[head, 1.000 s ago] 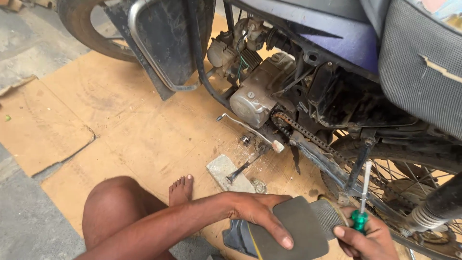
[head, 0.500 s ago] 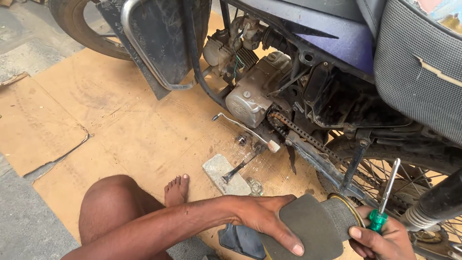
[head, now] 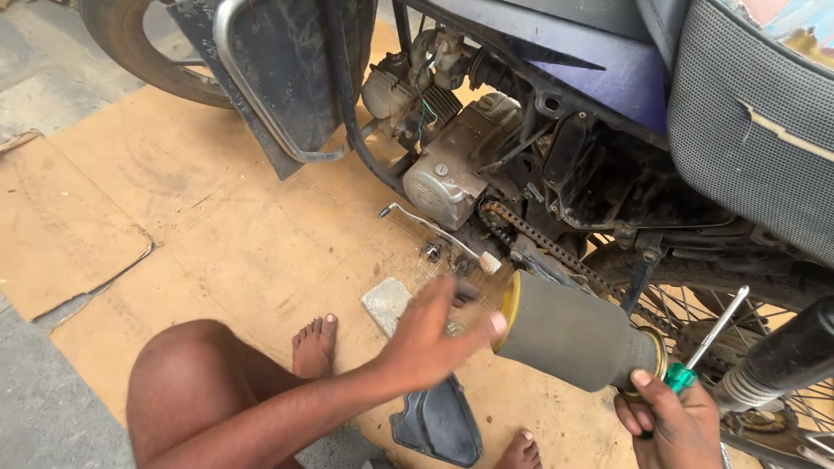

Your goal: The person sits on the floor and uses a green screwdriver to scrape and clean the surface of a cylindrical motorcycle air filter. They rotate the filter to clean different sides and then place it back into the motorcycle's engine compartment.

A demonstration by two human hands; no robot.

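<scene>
My right hand [head: 667, 421] grips the near end of a grey foam-covered cylinder [head: 569, 334] with yellow rims, together with a green-handled screwdriver [head: 702, 347] whose shaft points up and right. My left hand [head: 430, 334], fingers spread and blurred, touches the cylinder's far yellow rim. The cylinder lies tilted beside the motorcycle's bare drive chain [head: 556, 252] and engine [head: 452, 169]. A dark plastic side cover [head: 439, 421] lies on the cardboard under my left forearm.
The motorcycle [head: 608, 113] stands over flattened cardboard [head: 200, 217] on a concrete floor. A gear lever [head: 434, 230] sticks out low. A small grey block [head: 387, 304] lies by my bare foot [head: 313, 343]. My knee [head: 187, 382] is at lower left. The spoked rear wheel [head: 695, 313] is at right.
The cylinder has been lifted and turned from end-on to side-on, up toward the chain. My left hand slid from its top to its far rim. The dark cover underneath now shows.
</scene>
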